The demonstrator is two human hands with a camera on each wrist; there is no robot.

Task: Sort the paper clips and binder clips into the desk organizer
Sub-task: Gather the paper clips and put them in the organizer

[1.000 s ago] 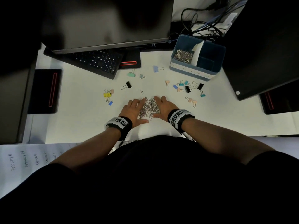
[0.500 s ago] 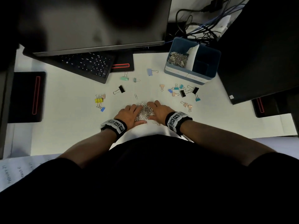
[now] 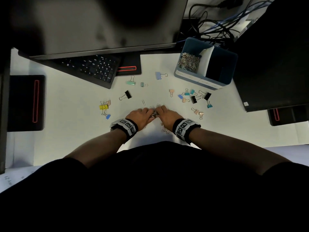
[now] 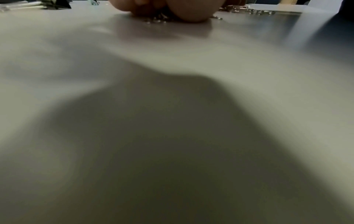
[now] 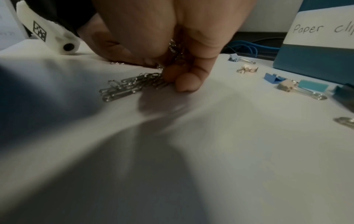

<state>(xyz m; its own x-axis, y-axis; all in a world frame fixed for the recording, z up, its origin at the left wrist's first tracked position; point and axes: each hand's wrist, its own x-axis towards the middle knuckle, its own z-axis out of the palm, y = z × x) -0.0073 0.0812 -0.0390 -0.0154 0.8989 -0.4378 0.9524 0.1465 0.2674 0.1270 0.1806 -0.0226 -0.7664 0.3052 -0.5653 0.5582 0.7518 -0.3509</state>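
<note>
At the desk's middle my left hand (image 3: 143, 114) and right hand (image 3: 165, 113) press together, fingers curled round a bunch of silver paper clips (image 3: 154, 113). The right wrist view shows clips squeezed between the two hands (image 5: 175, 50) and more paper clips (image 5: 130, 86) lying under the fingertips (image 5: 186, 83). A few loose paper clips (image 3: 164, 128) lie by my right wrist, and one (image 3: 143, 102) sits beyond the hands. The blue desk organizer (image 3: 222, 81) stands at the back right with paper clips (image 3: 189, 61) in its left compartment. Coloured binder clips (image 3: 194, 97) are scattered on the desk.
A keyboard (image 3: 90, 67) and a monitor (image 3: 100, 25) are at the back left; a second dark screen (image 3: 275, 64) stands right of the organizer. More binder clips lie left, yellow (image 3: 103, 107), black (image 3: 127, 94) and mint (image 3: 131, 82). Cables (image 3: 217, 25) run behind the organizer.
Both hands have drawn together from flat either side of the pile, bunching the paper clips between them. A few clips slipped out near my right wrist.
</note>
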